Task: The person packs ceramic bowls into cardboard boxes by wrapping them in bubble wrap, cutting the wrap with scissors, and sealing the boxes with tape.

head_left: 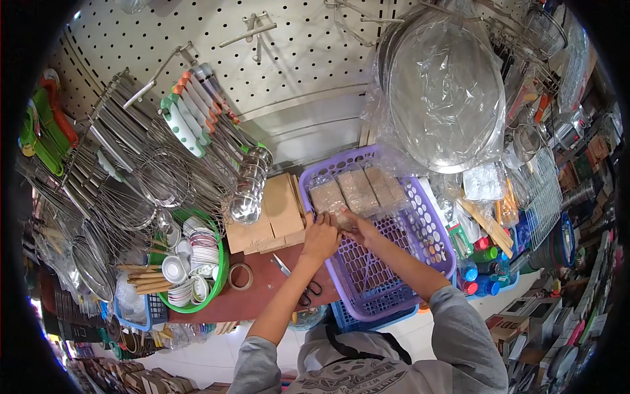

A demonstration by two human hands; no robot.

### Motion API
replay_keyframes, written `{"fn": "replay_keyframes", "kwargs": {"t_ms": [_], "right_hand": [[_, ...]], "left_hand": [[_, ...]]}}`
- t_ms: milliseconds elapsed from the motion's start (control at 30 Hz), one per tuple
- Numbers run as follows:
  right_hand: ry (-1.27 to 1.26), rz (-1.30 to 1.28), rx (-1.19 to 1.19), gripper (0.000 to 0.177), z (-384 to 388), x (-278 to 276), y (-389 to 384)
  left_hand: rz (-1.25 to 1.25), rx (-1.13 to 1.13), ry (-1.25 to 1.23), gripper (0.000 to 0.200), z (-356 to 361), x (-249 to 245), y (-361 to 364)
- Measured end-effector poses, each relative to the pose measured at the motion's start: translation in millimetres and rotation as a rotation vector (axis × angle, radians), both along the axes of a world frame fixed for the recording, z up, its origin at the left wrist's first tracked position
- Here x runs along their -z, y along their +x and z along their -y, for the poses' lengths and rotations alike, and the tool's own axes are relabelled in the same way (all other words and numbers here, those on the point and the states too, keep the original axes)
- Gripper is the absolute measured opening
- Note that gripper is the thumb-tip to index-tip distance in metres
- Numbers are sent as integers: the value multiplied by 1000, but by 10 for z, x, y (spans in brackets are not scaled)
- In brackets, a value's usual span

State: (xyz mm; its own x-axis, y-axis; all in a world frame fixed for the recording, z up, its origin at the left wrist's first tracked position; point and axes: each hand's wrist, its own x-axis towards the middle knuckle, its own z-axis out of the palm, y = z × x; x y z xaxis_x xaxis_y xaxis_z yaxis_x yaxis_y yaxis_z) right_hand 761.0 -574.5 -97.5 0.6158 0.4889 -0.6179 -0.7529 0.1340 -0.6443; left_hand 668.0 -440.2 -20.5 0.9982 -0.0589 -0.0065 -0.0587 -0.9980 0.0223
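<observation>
A purple plastic basket (pixel 341 289) stands before me with several brown blocks in clear plastic wrap in a row at its far end. On the near edge of the leftmost wrapped brown block (pixel 328 196) are both of my hands. My left hand (pixel 321 235) is at its near left corner, by the basket's rim, with fingers bent onto it. My right hand (pixel 358 227) holds the same block from the near right side, fingers closed. Another wrapped block (pixel 357 189) lies right beside it. The undersides of the blocks are hidden.
Cardboard boxes (pixel 283 209) adjoin the basket's left side. Scissors (pixel 314 293) and a tape roll (pixel 240 276) lie on the reddish-brown surface. A green basket (pixel 222 279) holds small bowls. Whisks (pixel 161 177) and ladles hang at left; wrapped round trays (pixel 446 98) hang at right.
</observation>
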Motion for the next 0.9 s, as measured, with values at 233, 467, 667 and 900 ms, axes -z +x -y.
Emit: {"fn": "replay_keyframes", "kwargs": {"t_ms": [233, 467, 667, 900], "right_hand": [[-247, 133, -198, 80, 104, -137, -5], [-223, 223, -295, 83, 319, -283, -3], [-559, 722, -874, 71, 582, -556, -47], [-449, 986, -615, 29, 558, -887, -438]], "left_hand": [[-73, 28, 44, 71, -16, 33, -26], [-161, 39, 4, 79, -26, -36, -52], [-149, 54, -120, 80, -95, -57, -88], [141, 161, -328, 63, -161, -272, -565]]}}
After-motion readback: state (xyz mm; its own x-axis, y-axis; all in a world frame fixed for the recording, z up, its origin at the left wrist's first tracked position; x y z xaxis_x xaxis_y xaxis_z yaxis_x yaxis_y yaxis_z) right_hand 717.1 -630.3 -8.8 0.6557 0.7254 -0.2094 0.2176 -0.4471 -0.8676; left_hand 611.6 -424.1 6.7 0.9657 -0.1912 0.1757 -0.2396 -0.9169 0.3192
